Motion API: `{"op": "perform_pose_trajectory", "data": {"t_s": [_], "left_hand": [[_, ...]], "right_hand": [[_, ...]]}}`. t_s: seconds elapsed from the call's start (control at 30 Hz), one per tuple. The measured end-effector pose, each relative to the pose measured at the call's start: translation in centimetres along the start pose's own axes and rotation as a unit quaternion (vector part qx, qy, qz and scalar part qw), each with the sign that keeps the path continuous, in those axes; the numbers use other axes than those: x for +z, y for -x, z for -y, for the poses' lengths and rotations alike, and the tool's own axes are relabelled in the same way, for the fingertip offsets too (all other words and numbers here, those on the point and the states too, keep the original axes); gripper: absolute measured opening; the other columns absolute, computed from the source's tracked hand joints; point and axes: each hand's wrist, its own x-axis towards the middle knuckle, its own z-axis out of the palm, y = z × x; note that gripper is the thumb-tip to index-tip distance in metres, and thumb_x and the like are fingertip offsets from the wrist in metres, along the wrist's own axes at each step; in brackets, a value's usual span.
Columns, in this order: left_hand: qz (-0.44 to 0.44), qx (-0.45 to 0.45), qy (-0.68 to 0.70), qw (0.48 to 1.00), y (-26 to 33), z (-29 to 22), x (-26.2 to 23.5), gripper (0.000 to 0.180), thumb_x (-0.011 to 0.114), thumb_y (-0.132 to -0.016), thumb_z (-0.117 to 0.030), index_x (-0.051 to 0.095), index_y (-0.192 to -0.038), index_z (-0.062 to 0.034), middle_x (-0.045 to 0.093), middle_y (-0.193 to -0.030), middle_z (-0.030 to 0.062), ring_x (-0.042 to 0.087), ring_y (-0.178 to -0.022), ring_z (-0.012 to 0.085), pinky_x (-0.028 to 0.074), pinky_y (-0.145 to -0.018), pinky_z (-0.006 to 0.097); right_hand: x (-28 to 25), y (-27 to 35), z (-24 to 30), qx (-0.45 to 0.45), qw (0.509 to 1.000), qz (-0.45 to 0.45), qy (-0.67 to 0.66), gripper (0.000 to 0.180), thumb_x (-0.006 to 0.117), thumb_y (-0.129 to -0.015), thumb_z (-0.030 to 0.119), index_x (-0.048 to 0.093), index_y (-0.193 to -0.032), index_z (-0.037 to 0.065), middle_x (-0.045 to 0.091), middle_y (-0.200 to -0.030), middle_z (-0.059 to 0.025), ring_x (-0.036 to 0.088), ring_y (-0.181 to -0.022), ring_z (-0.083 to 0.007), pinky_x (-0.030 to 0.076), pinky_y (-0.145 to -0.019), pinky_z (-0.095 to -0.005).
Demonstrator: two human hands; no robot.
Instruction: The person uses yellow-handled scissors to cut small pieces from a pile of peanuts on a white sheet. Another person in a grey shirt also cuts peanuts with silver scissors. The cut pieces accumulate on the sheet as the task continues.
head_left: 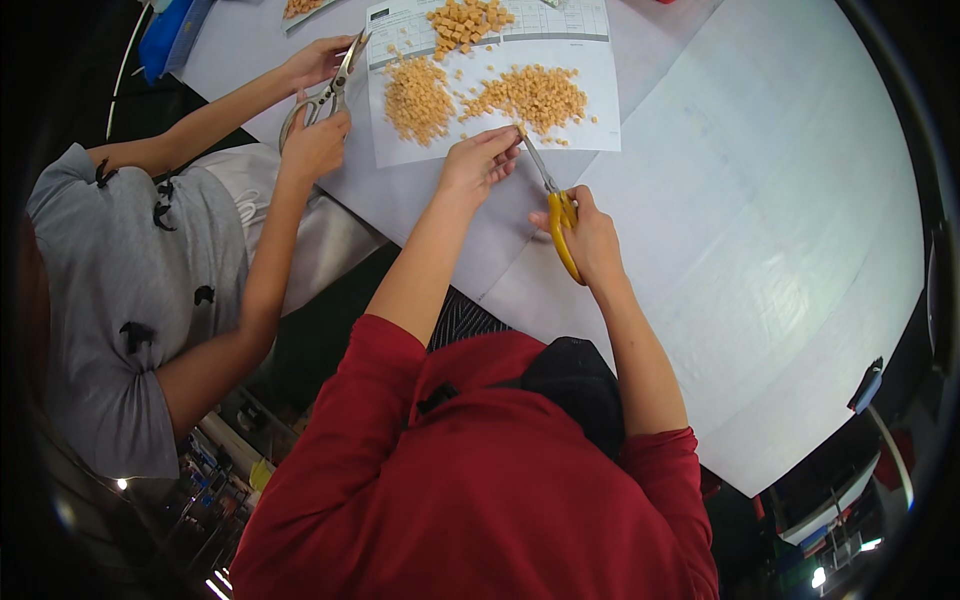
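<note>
The right hand point(588, 240) is wrapped around the yellow-handled metal scissors point(556, 217), with its thumb poking out on the left. Its arm comes up from the lower right and leans a little to the left. The scissors point up and left, and their tips meet the fingertips of the left hand point(485, 160). That hand has its thumb and first finger pinched together on a small orange piece point(521, 129), right at the tips. Its other fingers curl in, and its arm slants up to the right. Both arms come out of red sleeves point(372, 365).

Just past the hands is a white paper sheet with a printed grid point(400, 155). On it sit a left pile of tiny orange bits point(418, 100), a right pile of tiny orange bits point(535, 97), and a heap of bigger orange cubes point(468, 22) at the top. The paper lies on a pale, smooth worktop point(780, 220). To the left, another person in a grey shirt point(130, 240) holds big silver scissors point(337, 92) with both hands near the paper.
</note>
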Motion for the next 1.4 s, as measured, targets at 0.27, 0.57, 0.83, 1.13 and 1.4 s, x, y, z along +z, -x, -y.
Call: {"op": "perform_pose_trajectory", "data": {"t_s": [0.27,0.57,0.83,1.13,1.4], "left_hand": [[-0.064,0.012,-0.007,0.998,-1.8,0.9,0.4,0.017,0.070,-0.084,-0.012,0.067,-0.099,-0.0027,0.066,-0.084,0.0007,0.059,-0.072,0.0089,0.050,-0.063,0.024],[-0.043,0.029,0.038,0.998,-1.6,-0.1,0.1,0.018,0.067,-0.087,-0.011,0.064,-0.104,-0.0055,0.066,-0.091,0.0020,0.061,-0.080,0.0112,0.051,-0.070,0.026],[-0.034,0.030,0.041,0.998,-0.9,-0.2,0.2,0.016,0.066,-0.087,-0.011,0.064,-0.103,-0.0061,0.065,-0.091,0.0022,0.062,-0.084,0.0129,0.050,-0.073,0.028],[-0.030,0.032,0.027,0.999,-0.8,0.0,0.3,0.015,0.067,-0.086,-0.009,0.065,-0.099,-0.0046,0.066,-0.088,0.0027,0.063,-0.081,0.0130,0.050,-0.070,0.027],[-0.036,0.008,-0.003,0.999,-1.1,-0.2,0.5,0.017,0.067,-0.086,-0.008,0.063,-0.102,-0.0035,0.066,-0.090,0.0032,0.064,-0.081,0.0140,0.052,-0.073,0.028]], "right_hand": [[0.7,-1.1,-0.7,0.007,1.000,0.003,0.028,0.066,0.071,-0.074,0.057,0.053,-0.107,0.002,0.067,-0.083,-0.0228,0.065,-0.079,-0.0401,0.051,-0.067,-0.0457],[0.2,-0.5,-0.7,0.022,0.999,0.014,-0.035,0.073,0.068,-0.076,0.059,0.049,-0.115,0.001,0.066,-0.096,-0.0232,0.065,-0.090,-0.0378,0.051,-0.075,-0.0442],[0.2,0.2,0.4,-0.001,1.000,0.009,0.014,0.070,0.068,-0.077,0.057,0.049,-0.115,0.002,0.066,-0.094,-0.0229,0.065,-0.089,-0.0379,0.050,-0.076,-0.0418],[0.0,0.0,0.4,0.008,1.000,0.013,-0.004,0.068,0.071,-0.076,0.055,0.051,-0.113,0.001,0.066,-0.091,-0.0233,0.066,-0.084,-0.0374,0.051,-0.073,-0.0408],[-0.2,-0.4,0.3,0.014,1.000,0.006,-0.005,0.067,0.070,-0.075,0.058,0.053,-0.107,0.001,0.066,-0.087,-0.0237,0.065,-0.082,-0.0402,0.051,-0.070,-0.0459]]}}
